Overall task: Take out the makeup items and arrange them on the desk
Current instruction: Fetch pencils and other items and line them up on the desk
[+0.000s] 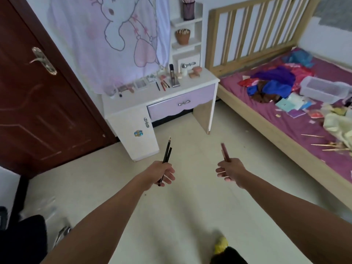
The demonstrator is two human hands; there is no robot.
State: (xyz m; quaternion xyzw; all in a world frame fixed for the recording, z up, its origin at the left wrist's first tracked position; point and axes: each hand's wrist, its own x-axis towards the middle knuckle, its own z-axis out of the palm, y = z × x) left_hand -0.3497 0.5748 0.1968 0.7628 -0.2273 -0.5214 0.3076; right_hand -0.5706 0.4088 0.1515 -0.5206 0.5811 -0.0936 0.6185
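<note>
**Item 1.** Left hand [164, 173]: fingers curled round 2 black pencils [167, 149]. These are held over the floor, well short of the desk [133, 105]. Their long axes point up and away toward the desk's cabinet end, tips leading, butts projecting below the fist.

**Item 2.** Right hand [231, 171]: wrapped round a reddish-brown pencil [224, 151]. It is blurred, so I cannot tell whether it is 1 stick or 2. Its axis also points deskward, leaning slightly left.

**Item 3.** Desk: a row of makeup items [162, 83] lies along its back, and the front strip is bare.

**Judgement.** Both hands are about equally far from the desk, the left facing its cabinet end and the right its drawer [181, 105]. The coming move is probably a forward carry, then laying the pencils flat beside that row.
</note>
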